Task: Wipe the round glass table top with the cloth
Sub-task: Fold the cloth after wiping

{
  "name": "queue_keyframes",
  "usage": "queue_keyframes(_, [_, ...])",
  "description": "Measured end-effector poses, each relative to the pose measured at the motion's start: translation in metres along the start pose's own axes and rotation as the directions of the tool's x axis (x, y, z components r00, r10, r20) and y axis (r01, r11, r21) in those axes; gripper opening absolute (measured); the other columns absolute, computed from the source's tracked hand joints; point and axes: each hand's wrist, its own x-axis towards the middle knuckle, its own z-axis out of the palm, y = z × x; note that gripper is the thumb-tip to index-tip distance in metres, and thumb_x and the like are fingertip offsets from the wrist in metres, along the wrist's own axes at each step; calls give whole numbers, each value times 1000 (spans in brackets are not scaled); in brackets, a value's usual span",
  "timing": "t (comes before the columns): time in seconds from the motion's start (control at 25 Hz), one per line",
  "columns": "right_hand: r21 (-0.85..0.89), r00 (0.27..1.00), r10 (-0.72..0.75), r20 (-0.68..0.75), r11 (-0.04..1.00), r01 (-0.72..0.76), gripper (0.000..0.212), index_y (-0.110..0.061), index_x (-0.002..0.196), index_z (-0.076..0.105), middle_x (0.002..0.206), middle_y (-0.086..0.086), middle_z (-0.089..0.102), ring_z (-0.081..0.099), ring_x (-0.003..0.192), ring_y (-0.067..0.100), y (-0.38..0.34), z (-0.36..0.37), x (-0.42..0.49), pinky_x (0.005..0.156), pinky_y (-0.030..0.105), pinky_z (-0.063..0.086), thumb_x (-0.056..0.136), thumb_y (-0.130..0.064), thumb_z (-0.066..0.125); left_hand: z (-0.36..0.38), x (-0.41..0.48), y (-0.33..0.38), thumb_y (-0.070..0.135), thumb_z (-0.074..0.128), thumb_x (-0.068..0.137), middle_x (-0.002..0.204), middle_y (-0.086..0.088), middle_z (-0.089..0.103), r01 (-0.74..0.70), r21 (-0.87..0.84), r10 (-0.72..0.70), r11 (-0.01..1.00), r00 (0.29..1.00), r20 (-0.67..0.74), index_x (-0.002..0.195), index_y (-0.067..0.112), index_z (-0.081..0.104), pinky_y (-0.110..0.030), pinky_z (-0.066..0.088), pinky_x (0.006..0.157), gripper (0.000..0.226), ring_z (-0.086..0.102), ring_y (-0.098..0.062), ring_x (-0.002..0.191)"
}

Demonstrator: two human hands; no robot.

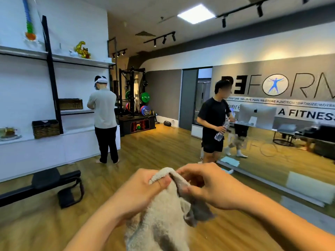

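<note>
1. Both hands were raised at 6 o'clock in the view, closed on one cloth [163, 211].
2. Left hand [139, 191] gripped the cloth's upper fold, thumb pressed over the beige pile, fingers curled behind.
3. Right hand [208, 185] pinched the adjoining edge between thumb and fingertips, touching the left hand's grip point.
4. Cloth hung down between the forearms toward 6 o'clock; a grey underside showed at its right.
5. Wooden floor [163, 142] lay beneath.
6. At 10 o'clock, a person in a light top [103, 109] faced white shelving [27, 138].
7. At 2 o'clock, a person in black [213, 124] held a water bottle [222, 131] beside a wall mirror [281, 151].
</note>
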Motion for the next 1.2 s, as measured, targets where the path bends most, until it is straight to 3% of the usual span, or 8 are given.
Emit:
queue_keyframes(0.12, [48,983,75,167,995,-85,19,-32,92,71,80,-14,69,60,70,1,50,-57,-13,66,21,47,83,-18,62,20,34,2,35,61,95,82,6,64,29,117,-75,993,909,411,86,18,68,-26,38,69,21,55,-7,74])
queue_keyframes(0.24, [506,961,173,214,822,-261,15,-19,98,73,76,-6,69,61,65,6,95,-81,-25,60,17,49,85,-14,67,53,52,3,26,65,89,97,0,75,271,-277,-15,922,741,672,96,15,75,-21,52,72,16,70,-10,84])
queue_keyframes(0.36, [780,865,502,-1,542,-314,20,-12,100,71,89,5,69,64,63,8,144,-49,-61,60,17,50,96,-28,61,90,69,-4,27,84,72,104,-16,74,419,-639,12,645,830,557,102,3,76,-32,59,77,39,73,-24,95])
queue_keyframes(0.44, [904,653,734,188,131,-408,48,-12,92,76,93,9,72,71,64,15,166,-3,-93,61,24,54,100,-47,45,114,76,-12,23,73,79,107,-18,73,406,-740,-9,537,879,476,104,2,76,-37,59,79,32,72,-27,99])
queue_keyframes(0.64, [963,767,586,261,-208,-169,60,-22,130,63,134,9,63,64,117,29,136,69,-166,99,47,51,92,-64,43,159,72,-40,8,52,84,111,-22,71,488,-712,-101,505,853,513,115,-4,63,-40,60,83,34,72,-30,99])
queue_keyframes(0.8, [832,636,771,-24,368,-415,72,-37,142,46,145,-15,51,51,132,10,114,50,-179,110,41,41,83,-77,42,169,62,-52,3,59,82,116,-23,69,495,-655,-135,571,844,520,121,-3,60,-37,59,84,40,71,-29,101])
queue_keyframes(0.92, [433,722,614,-318,772,-466,73,-35,146,39,150,-15,38,36,139,2,98,53,-191,113,28,34,82,-66,58,174,50,-59,-4,61,81,118,-25,67,491,-583,-138,647,828,544,126,-5,56,-38,58,88,45,69,-31,102])
queue_keyframes(1.2, [76,835,457,-306,886,-458,50,-18,119,65,109,-5,74,65,96,6,91,80,-192,84,21,48,72,-2,75,174,21,-75,6,69,82,105,-7,71,196,-354,-71,915,939,337,103,6,72,-27,54,81,21,66,-15,94])
